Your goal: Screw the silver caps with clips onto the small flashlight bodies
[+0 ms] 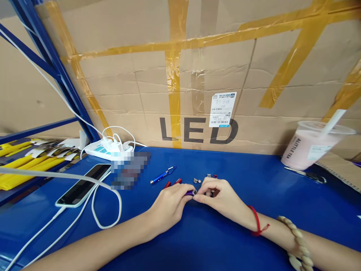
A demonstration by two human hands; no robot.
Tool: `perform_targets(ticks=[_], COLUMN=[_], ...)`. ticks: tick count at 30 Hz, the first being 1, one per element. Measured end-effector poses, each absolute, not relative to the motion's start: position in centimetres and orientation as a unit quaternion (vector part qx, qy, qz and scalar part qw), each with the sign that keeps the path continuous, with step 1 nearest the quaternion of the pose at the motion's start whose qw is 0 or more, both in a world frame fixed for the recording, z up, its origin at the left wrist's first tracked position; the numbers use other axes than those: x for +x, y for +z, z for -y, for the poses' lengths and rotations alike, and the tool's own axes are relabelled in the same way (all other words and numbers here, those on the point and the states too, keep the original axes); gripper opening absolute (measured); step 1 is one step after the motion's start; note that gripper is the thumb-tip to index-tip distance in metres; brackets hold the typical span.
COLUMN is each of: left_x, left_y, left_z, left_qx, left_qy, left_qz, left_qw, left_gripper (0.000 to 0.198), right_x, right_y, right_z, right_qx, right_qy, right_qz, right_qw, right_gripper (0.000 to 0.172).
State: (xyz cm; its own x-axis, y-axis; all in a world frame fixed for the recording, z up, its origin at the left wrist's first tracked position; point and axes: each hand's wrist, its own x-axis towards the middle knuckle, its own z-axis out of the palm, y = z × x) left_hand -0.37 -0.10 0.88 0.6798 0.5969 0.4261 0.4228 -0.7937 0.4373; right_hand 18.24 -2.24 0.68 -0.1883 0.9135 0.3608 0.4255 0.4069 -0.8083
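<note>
From where I stand, the purple tube (190,193) is noted in the grasp of the left hand (170,205), pinched between thumb and forefinger, its silver-rimmed end projecting past the fingertips toward the right. The right hand (222,195) has its thumb and forefinger brought close together at that end; whether they pinch a small part I cannot tell. Just beyond the hands lie a blue penlight (160,177), two red tubes (173,183) partly behind the left hand, and small silver pieces (196,181). The work surface is a glossy blue table (175,250), backed by a taped cardboard box (141,94) marked LED. On the left stand a power strip (97,150) and a phone (84,184) with a white cable (120,210) looping near the left forearm. A cup (308,146) with a straw stands near the right rear edge, well apart from the right hand. Bare blue surface shows between the forearms, toward the near side.
</note>
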Motion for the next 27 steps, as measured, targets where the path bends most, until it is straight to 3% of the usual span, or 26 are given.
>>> perform_targets(ticks=[6, 14, 19, 27], left_x=[-0.5, -0.6, -0.4, -0.5], left_y=[1.1, 0.9, 1.1, 0.7], left_z=[0.1, -0.3, -0.2, -0.2], left_qx=[0.882, 0.869, 0.879, 0.889], left_qy=[0.29, 0.273, 0.256, 0.251], left_qz=[-0.322, -0.342, -0.329, -0.307], left_qw=[0.185, 0.231, 0.23, 0.228], left_gripper=[0.021, 0.023, 0.024, 0.022], right_x=[18.5, 19.7, 19.6, 19.5], right_y=[1.6, 2.0, 2.2, 2.5], right_z=[2.4, 1.5, 1.5, 1.5], right_qx=[-0.428, -0.446, -0.412, -0.425], right_qy=[0.174, 0.11, 0.115, 0.154], right_qz=[0.749, 0.801, 0.818, 0.803], right_qw=[0.475, 0.385, 0.385, 0.388], right_gripper=[0.023, 0.028, 0.017, 0.017])
